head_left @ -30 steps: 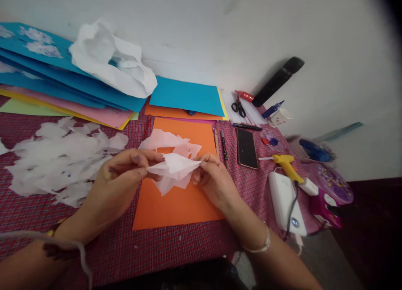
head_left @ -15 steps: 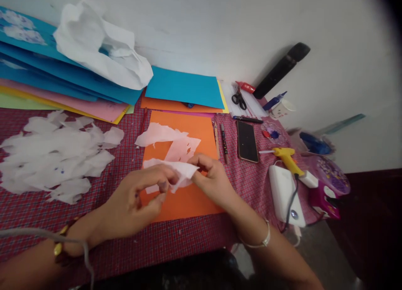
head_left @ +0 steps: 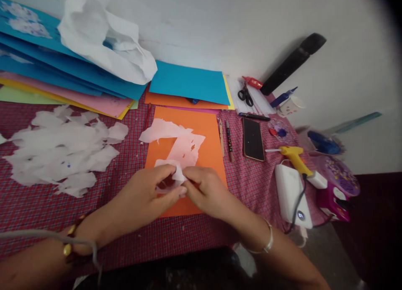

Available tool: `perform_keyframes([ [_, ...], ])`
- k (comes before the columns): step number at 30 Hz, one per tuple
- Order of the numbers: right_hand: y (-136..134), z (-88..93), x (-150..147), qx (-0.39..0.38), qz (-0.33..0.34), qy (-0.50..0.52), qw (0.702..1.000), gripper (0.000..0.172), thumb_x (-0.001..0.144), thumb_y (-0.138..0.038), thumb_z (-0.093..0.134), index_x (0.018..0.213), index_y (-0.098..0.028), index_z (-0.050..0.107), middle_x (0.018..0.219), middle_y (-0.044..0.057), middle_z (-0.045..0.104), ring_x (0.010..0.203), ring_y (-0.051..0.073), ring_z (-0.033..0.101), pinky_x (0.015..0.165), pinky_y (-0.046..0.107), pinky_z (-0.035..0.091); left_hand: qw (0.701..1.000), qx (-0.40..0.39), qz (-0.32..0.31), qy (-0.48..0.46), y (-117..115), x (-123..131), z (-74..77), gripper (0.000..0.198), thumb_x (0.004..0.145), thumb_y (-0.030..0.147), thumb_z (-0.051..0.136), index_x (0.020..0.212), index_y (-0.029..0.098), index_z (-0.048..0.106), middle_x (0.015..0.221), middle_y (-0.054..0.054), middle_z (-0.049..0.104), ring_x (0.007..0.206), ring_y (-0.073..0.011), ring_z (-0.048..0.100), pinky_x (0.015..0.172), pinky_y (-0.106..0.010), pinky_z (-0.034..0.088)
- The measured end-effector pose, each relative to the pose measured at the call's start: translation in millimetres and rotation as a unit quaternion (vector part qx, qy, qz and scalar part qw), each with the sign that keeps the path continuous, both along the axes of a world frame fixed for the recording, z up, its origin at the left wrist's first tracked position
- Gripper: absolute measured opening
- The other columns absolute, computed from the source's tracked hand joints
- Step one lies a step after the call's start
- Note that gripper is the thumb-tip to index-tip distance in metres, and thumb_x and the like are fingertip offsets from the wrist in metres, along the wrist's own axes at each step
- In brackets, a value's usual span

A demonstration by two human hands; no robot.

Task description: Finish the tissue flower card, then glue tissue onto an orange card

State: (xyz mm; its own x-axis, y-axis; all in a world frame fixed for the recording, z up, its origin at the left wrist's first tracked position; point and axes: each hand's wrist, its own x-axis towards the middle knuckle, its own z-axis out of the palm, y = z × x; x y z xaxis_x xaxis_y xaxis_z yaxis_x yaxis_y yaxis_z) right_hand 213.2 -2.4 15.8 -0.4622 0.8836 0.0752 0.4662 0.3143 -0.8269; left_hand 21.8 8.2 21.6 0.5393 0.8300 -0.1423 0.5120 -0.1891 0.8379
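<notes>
Both hands meet over an orange sheet of paper (head_left: pixel 213 139) on the table. My left hand (head_left: pixel 147 193) curls round a piece of white tissue paper (head_left: pixel 178 173), its thumb and fingers closed at the left side. My right hand (head_left: pixel 204 191) pinches the same tissue from the right with thumb and forefinger. Part of the tissue is hidden behind the fingers. Further up the orange sheet lie torn tissue pieces (head_left: pixel 185 150), looking pinkish over the orange. A wide heap of torn white tissue (head_left: pixel 63 147) spreads on the checked cloth to the left.
Coloured sheets (head_left: pixel 81 76) with crumpled white tissue (head_left: pixel 103 43) on top stand at the back left. To the right are a pen (head_left: pixel 229 141), a phone (head_left: pixel 253 139), scissors (head_left: pixel 245 95), a yellow glue gun (head_left: pixel 293 156) and a white power bank (head_left: pixel 292 196). A cable crosses my left wrist.
My hands have drawn together, and the tissue stretched between them is now bunched up small at the fingertips. The whole view has shifted slightly.
</notes>
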Motion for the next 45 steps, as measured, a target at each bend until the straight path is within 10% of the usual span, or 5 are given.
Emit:
perform_keyframes([
  [11, 5, 4.0, 14, 0.034, -0.110, -0.079, 0.990, 0.024, 0.083, -0.019, 0.046, 0.062, -0.022, 0.037, 0.055, -0.004, 0.040, 0.051, 0.009, 0.038, 0.053, 0.028, 0.025, 0.936, 0.336, 0.080, 0.074, 1, -16, 20.9, 0.020, 0.090, 0.022, 0.053, 0.070, 0.022, 0.055, 0.062, 0.003, 0.059, 0.054, -0.0121, 0.053, 0.054, -0.027, 0.037],
  [20, 22, 2.9, 32, -0.024, -0.182, -0.017, 0.983, 0.033, 0.090, -0.033, 0.048, 0.059, -0.021, 0.042, 0.053, -0.005, 0.039, 0.050, 0.009, 0.037, 0.053, 0.028, 0.026, 0.949, 0.158, 0.264, -0.064, 6, -33, 25.1, 0.016, 0.087, 0.035, 0.065, 0.073, 0.026, 0.063, 0.065, 0.004, 0.056, 0.059, -0.0131, 0.047, 0.054, -0.031, 0.035],
  [26, 30, -2.3, 38, -0.083, -0.197, 0.163, 0.963, 0.034, 0.089, -0.042, 0.052, 0.063, -0.020, 0.055, 0.058, -0.001, 0.059, 0.055, 0.012, 0.055, 0.058, 0.027, 0.041, 0.900, -0.018, 0.343, -0.270, 26, -26, 23.6, 0.022, 0.086, 0.024, 0.067, 0.065, 0.022, 0.059, 0.065, 0.004, 0.051, 0.060, -0.0100, 0.043, 0.051, -0.023, 0.039],
  [35, 36, -10.8, 36, -0.134, -0.182, 0.169, 0.959, 0.024, 0.086, -0.040, 0.059, 0.072, -0.021, 0.056, 0.064, -0.001, 0.058, 0.062, 0.014, 0.056, 0.064, 0.029, 0.046, 0.818, -0.306, 0.217, -0.435, 40, -10, -9.9, 0.033, 0.096, 0.043, 0.054, 0.107, 0.015, 0.070, 0.096, -0.010, 0.076, 0.083, -0.0205, 0.071, 0.073, -0.031, 0.058],
  [45, 36, -33.5, 18, -0.145, -0.201, 0.177, 0.953, 0.030, 0.080, -0.046, 0.066, 0.088, -0.018, 0.065, 0.077, 0.002, 0.066, 0.067, 0.015, 0.057, 0.064, 0.029, 0.046, 0.912, -0.175, 0.250, -0.276, 34, -4, -17.0, 0.022, 0.070, 0.035, 0.083, 0.077, 0.017, 0.072, 0.066, 0.001, 0.066, 0.052, -0.0102, 0.052, 0.049, -0.021, 0.043],
])
